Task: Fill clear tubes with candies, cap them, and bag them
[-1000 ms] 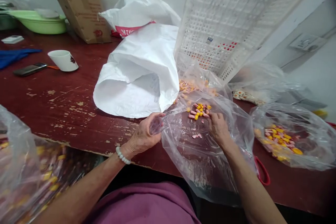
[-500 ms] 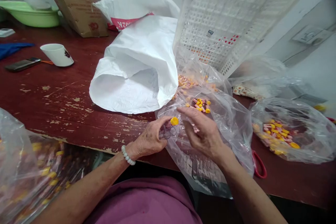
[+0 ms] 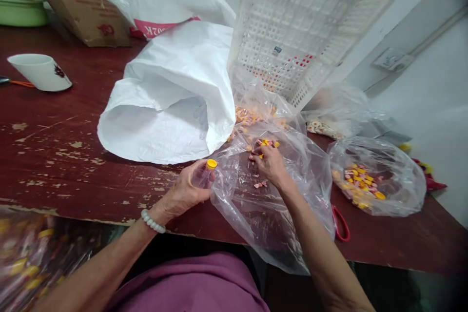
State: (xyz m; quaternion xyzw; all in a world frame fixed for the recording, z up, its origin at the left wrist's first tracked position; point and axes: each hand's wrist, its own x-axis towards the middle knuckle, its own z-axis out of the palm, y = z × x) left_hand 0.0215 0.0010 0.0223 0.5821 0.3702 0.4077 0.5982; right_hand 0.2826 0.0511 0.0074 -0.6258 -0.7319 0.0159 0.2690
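My left hand (image 3: pixel 185 187), with a beaded bracelet (image 3: pixel 152 222) on its wrist, is closed around a clear plastic tube (image 3: pixel 200 175). A yellow cap (image 3: pixel 211 164) tops it, near my thumb. Just right of it, a clear plastic bag (image 3: pixel 237 200) lies spread over the table edge. On this bag sits a small pile of pink pieces with yellow caps (image 3: pixel 268 143). My right hand (image 3: pixel 272 163) reaches into that pile, fingertips pinched together. Whatever lies between those fingertips is too small to make out. A few loose pink pieces (image 3: pixel 261 185) lie below the hand.
A white sack (image 3: pixel 175 97) lies open-mouthed behind my left hand. Behind stands a white plastic crate (image 3: pixel 288 24). To the right are another clear bag of capped pieces (image 3: pixel 398 185) and a red handle (image 3: pixel 341 224). A white cup (image 3: pixel 42 72) and a cardboard box (image 3: pixel 87 5) are left.
My right hand has moved away from the left hand into the pile, and its fingers have closed. The left hand keeps hold of the capped tube. The whole view has shifted rightward.
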